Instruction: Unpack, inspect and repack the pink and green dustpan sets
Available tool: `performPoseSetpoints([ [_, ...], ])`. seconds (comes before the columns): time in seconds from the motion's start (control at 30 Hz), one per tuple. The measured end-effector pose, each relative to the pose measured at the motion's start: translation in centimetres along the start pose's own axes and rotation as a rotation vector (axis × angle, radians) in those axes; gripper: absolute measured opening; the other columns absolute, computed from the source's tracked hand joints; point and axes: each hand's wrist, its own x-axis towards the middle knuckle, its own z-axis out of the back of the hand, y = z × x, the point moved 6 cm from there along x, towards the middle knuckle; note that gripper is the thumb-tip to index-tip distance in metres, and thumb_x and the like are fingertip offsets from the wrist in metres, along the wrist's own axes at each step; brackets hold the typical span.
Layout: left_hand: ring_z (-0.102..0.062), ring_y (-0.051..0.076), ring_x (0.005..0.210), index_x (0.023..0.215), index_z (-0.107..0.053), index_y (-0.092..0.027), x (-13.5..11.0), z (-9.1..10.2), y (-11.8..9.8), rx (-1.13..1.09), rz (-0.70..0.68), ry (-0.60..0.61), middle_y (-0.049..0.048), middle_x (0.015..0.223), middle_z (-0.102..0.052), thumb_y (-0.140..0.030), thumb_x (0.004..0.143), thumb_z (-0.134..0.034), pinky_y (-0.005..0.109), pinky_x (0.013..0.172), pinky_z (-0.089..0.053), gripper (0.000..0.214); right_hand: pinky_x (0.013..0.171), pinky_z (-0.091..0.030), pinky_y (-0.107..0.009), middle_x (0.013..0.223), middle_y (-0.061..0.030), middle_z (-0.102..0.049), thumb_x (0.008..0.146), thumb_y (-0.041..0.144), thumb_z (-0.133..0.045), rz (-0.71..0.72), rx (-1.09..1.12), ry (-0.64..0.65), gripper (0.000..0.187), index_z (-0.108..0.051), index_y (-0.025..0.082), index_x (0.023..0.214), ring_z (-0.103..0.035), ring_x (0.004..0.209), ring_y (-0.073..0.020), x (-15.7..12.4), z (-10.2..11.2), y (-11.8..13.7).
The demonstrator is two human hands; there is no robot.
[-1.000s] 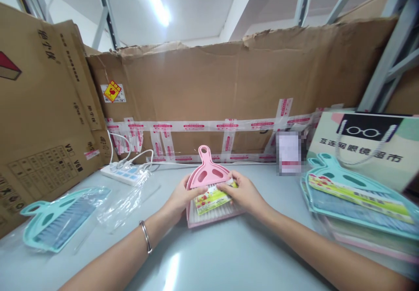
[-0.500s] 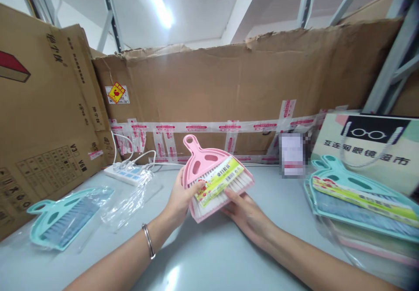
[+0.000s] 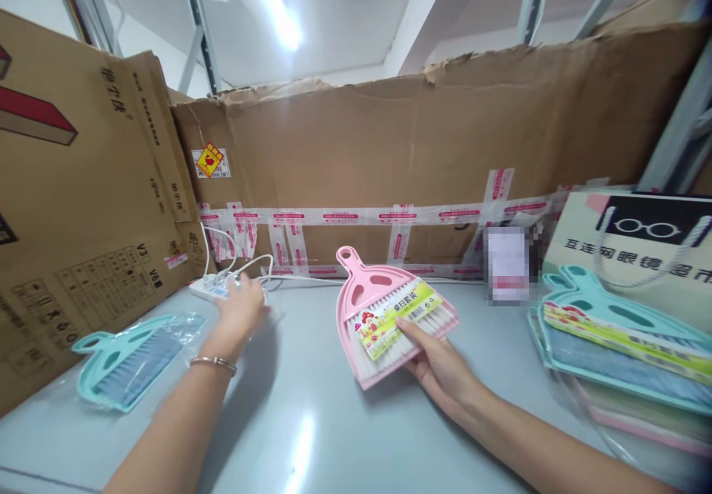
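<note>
My right hand (image 3: pixel 439 364) grips the lower right edge of a pink dustpan (image 3: pixel 383 280), thumb on top and fingers beneath. A white-bristled brush (image 3: pixel 445 321) lies in the pan, under a yellow-green printed label (image 3: pixel 396 319). The dustpan is tilted, its handle pointing up and away. My left hand (image 3: pixel 242 305) is off the dustpan, stretched over the near end of a white power strip (image 3: pixel 208 286). Its fingers are blurred and partly hidden, so I cannot tell whether they hold anything.
A bagged teal dustpan with brush (image 3: pixel 130 360) lies at left. More dustpan sets (image 3: pixel 628 331) are stacked at right, before a paper bag with glasses printed on it (image 3: pixel 578 219). Cardboard boxes (image 3: pixel 345 153) wall the back and left. A blurred-out upright item (image 3: pixel 509 264) stands at back right.
My left hand has let go of the pink dustpan and moved left to the power strip. The clear plastic wrapper there no longer shows. My right hand still holds the dustpan, now slightly further right.
</note>
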Motion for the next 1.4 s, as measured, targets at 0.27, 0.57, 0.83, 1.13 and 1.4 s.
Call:
performPoseSetpoints([
  [0.27, -0.062, 0.029, 0.093, 0.098, -0.065, -0.01, -1.8, -3.1, -5.3, 0.044, -0.265, 0.196, 0.0199, 0.1, -0.066, -0.02, 0.076, -0.047, 0.034, 0.078, -0.045, 0.029, 0.064, -0.057, -0.028, 0.087, -0.0027, -0.072, 0.059, 0.018, -0.077, 0.033, 0.02, 0.014, 0.043, -0.059, 0.018, 0.098, -0.067, 0.076, -0.0191, 0.1, 0.0, 1.0],
  [0.57, -0.053, 0.035, 0.106, 0.109, -0.056, -0.009, -1.9, -3.4, -6.5, -0.104, -0.318, 0.068, 0.0223, 0.115, -0.057, -0.051, 0.07, -0.057, 0.038, 0.081, -0.042, 0.058, 0.06, -0.057, -0.025, 0.088, -0.0021, -0.072, 0.06, 0.014, -0.074, 0.083, -0.007, -0.062, 0.035, -0.06, 0.018, 0.093, -0.068, 0.074, -0.0175, 1.0, 1.1, 2.3],
  [0.83, -0.061, 0.028, 0.086, 0.084, -0.066, -0.015, -1.3, -4.4, -6.8, -0.197, -0.285, 0.078, 0.0157, 0.09, -0.067, -0.029, 0.078, -0.047, 0.031, 0.066, -0.04, 0.024, 0.064, -0.058, -0.03, 0.082, -0.0034, -0.072, 0.06, 0.014, -0.074, 0.012, -0.061, -0.118, 0.043, -0.059, 0.017, 0.101, -0.068, 0.075, -0.0208, 0.5, 3.0, 1.6],
  [1.13, -0.06, 0.017, 0.06, 0.065, -0.069, -0.015, 1.1, -4.7, -5.1, -0.38, -0.309, 0.084, 0.0034, 0.063, -0.067, -0.022, 0.066, -0.061, 0.023, 0.056, -0.039, 0.011, 0.074, -0.056, -0.035, 0.091, -0.007, -0.071, 0.061, 0.019, -0.075, -0.068, -0.105, -0.024, 0.048, -0.057, 0.016, 0.105, -0.067, 0.083, -0.0237, -0.5, 2.3, 0.7],
  [1.4, -0.055, 0.015, 0.071, 0.078, -0.066, -0.016, -1.2, 0.1, -6.4, -0.496, -0.376, -0.35, 0.0049, 0.076, -0.061, -0.017, 0.078, -0.048, 0.026, 0.069, -0.042, 0.018, 0.081, -0.052, -0.037, 0.098, -0.0114, -0.069, 0.065, 0.026, -0.072, -0.178, -0.29, 0.143, 0.041, -0.06, 0.012, 0.102, -0.065, 0.09, -0.0254, -1.5, 1.4, -0.2],
])
